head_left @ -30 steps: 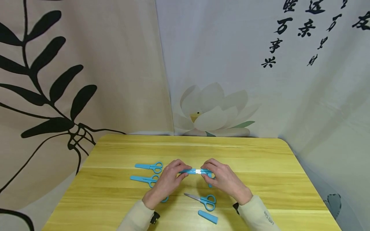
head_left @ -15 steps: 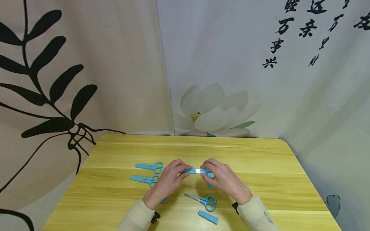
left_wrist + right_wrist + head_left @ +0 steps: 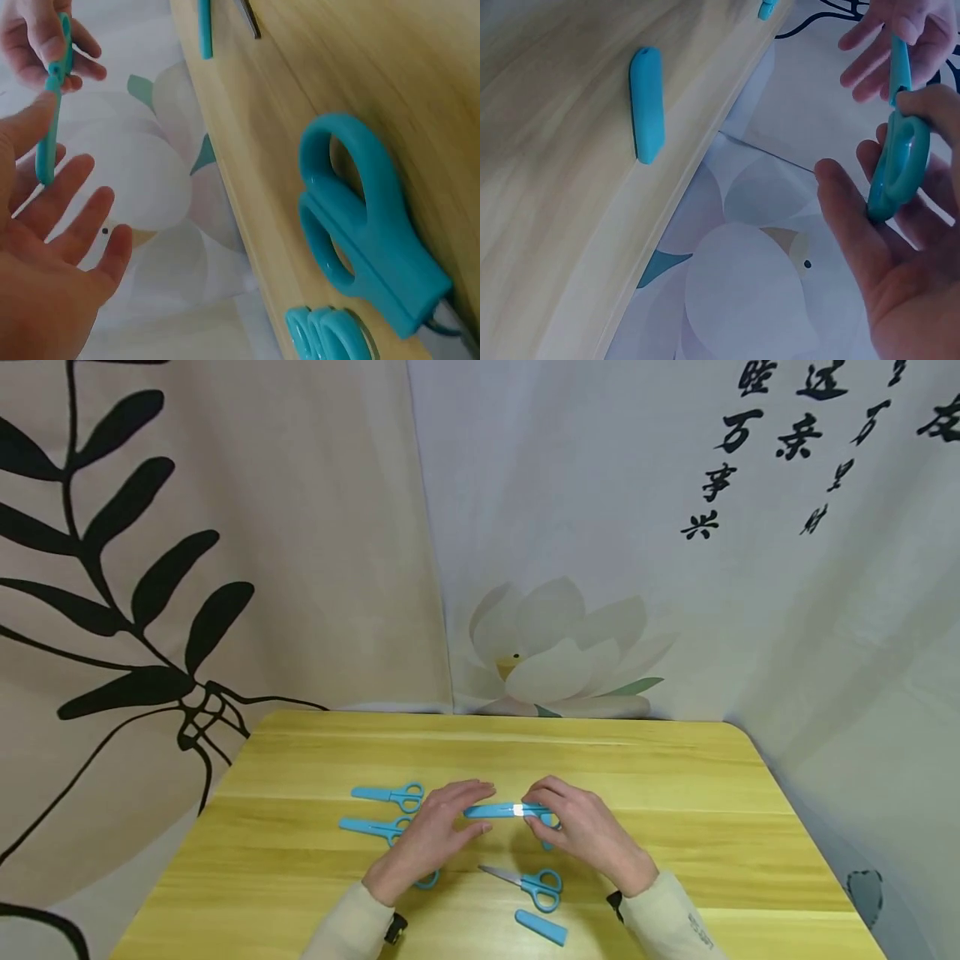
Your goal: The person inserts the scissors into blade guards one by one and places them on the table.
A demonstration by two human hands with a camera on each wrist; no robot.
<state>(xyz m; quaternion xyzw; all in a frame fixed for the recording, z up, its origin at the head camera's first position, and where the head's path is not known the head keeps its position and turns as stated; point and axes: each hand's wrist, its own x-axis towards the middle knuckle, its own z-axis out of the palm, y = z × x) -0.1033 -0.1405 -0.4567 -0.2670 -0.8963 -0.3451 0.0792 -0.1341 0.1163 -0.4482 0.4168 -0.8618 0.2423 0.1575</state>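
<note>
My right hand holds a pair of light-blue scissors by the handle, above the table. A blue blade cover sits over the blades, with a pale strip showing near the handle. Around the cover's far end, my left hand is spread, fingers and thumb extended, with the cover between them. Below the hands lies an uncovered pair of scissors, its blade pointing left. A loose blue cover lies just in front of that pair.
Two covered pairs of scissors, one farther back and one nearer, lie left of my left hand. Another blue handle shows partly behind the left wrist. A printed curtain hangs behind the wooden table.
My left hand has let go of the cover's end; its fingers and thumb have opened apart and drawn slightly left. My right hand keeps its grip on the scissors.
</note>
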